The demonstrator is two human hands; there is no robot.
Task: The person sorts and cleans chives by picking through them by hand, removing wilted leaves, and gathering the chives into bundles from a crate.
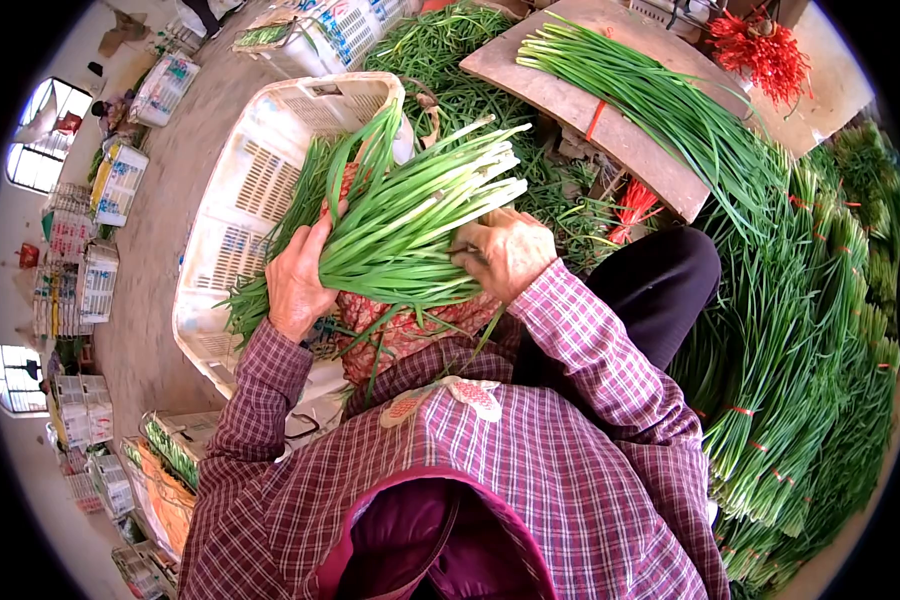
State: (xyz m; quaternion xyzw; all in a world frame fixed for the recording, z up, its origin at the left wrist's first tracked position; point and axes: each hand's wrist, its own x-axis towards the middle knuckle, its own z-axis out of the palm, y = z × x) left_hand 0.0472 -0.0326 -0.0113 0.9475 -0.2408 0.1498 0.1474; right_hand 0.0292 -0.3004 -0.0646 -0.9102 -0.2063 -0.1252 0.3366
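Observation:
A loose bunch of garlic chives (400, 225) lies across my lap, white stem ends pointing right and slightly up. My left hand (303, 265) is wrapped round its leafy side, with the thumb near the top. At the stems' lower right, my right hand (505, 250) has its fingers curled in and pressed on some chives; the fingertips are slightly blurred. Beneath the bunch is a red patterned cloth (410, 335) over my lap. A white plastic crate (232, 215) with more chives inside stands beside my left hand.
On a board (500, 70) at the upper right rests a chive bundle (630, 90) tied with a red band. Red ties (765, 60) hang behind it, and others (633, 210) lie below. Many tied bundles (780, 400) are piled at right. Loose greens (440, 45) cover the floor ahead.

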